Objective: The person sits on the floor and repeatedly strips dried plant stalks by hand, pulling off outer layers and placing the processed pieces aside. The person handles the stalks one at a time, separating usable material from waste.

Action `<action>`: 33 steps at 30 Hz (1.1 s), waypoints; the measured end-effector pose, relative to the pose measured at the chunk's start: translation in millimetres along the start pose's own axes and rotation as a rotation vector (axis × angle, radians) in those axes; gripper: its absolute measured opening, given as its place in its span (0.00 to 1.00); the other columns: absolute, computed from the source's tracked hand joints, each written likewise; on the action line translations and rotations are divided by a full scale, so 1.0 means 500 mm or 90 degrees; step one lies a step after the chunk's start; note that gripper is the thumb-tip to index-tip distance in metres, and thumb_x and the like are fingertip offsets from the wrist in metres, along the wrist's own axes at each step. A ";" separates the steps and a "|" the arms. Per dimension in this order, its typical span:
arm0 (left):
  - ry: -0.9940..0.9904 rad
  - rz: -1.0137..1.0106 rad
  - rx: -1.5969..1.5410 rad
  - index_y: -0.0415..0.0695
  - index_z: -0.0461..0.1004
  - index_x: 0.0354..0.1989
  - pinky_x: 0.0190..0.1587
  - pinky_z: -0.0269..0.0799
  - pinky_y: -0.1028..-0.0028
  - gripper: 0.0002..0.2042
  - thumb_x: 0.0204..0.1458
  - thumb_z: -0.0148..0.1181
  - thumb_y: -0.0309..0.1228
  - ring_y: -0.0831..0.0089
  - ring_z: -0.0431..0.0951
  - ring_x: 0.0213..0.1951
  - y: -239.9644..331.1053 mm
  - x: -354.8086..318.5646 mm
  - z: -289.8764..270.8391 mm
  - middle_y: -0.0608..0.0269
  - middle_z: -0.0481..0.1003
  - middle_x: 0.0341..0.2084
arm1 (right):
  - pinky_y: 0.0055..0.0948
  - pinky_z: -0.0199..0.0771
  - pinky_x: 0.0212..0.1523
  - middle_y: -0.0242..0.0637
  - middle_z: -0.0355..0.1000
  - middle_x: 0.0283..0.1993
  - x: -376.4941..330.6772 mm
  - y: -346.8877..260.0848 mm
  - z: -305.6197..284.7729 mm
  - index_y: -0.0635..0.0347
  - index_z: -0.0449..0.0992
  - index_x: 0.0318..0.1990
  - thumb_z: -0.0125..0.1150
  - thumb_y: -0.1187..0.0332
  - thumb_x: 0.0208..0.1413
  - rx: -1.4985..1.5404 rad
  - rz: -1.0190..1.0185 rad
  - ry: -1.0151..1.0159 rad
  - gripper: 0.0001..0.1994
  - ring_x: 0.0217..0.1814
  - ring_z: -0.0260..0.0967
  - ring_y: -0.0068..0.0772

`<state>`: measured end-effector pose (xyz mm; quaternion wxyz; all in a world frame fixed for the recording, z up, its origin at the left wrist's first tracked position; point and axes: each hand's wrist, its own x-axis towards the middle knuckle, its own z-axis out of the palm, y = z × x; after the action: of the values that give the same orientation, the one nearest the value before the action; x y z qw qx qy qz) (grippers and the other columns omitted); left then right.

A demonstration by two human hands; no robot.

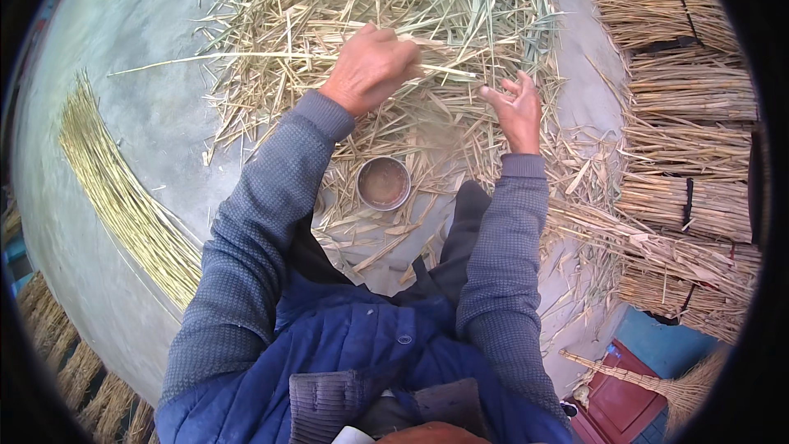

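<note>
My left hand [374, 66] is closed round a long, thin reed stalk [246, 56], which lies crosswise over a pile of dry leaf strips [283, 29]. The stalk's thin end reaches far to the left, and its pale thick end points toward my right hand [519, 111]. That hand is off the stalk, with thumb and fingers apart just beyond the thick end. A small dark spot shows at its thumb tip, too small to make out. Below my hands, a round tin bowl [384, 183] with a brownish inside stands among the scraps.
Cleaned stalks [123, 189] lie in a long sheaf on the grey floor [156, 115] at left. Tied bundles of stalks [690, 99] line the right side, with loose leafy stalks [625, 230] beside them. A broom [678, 390] and a red object [620, 399] are at lower right.
</note>
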<state>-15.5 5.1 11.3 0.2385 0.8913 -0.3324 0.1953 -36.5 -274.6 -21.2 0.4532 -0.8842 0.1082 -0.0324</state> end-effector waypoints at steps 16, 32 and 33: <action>-0.081 -0.060 0.033 0.48 0.77 0.31 0.41 0.66 0.66 0.08 0.47 0.69 0.35 0.66 0.76 0.32 -0.095 -0.089 -0.044 0.67 0.75 0.23 | 0.21 0.78 0.34 0.41 0.79 0.36 -0.074 -0.079 0.005 0.67 0.76 0.44 0.65 0.65 0.62 0.506 -0.070 -0.048 0.13 0.33 0.78 0.25; -0.191 -0.013 0.392 0.44 0.67 0.28 0.38 0.71 0.65 0.05 0.48 0.57 0.29 0.64 0.77 0.32 -0.086 -0.326 -0.349 0.62 0.73 0.22 | 0.17 0.78 0.38 0.36 0.78 0.44 -0.096 0.000 -0.120 0.65 0.70 0.55 0.62 0.60 0.64 0.577 0.042 -0.166 0.20 0.40 0.77 0.23; -0.221 -0.051 0.394 0.44 0.68 0.29 0.38 0.71 0.65 0.05 0.49 0.56 0.29 0.64 0.77 0.33 -0.102 -0.376 -0.372 0.61 0.74 0.23 | 0.17 0.78 0.38 0.36 0.78 0.44 -0.096 0.008 -0.121 0.64 0.70 0.55 0.62 0.60 0.64 0.566 0.046 -0.171 0.20 0.40 0.77 0.23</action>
<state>-148.0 235.9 51.7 -0.0957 0.9536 -0.2577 0.1230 -93.2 -314.2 13.2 0.7992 -0.5960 0.0548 0.0549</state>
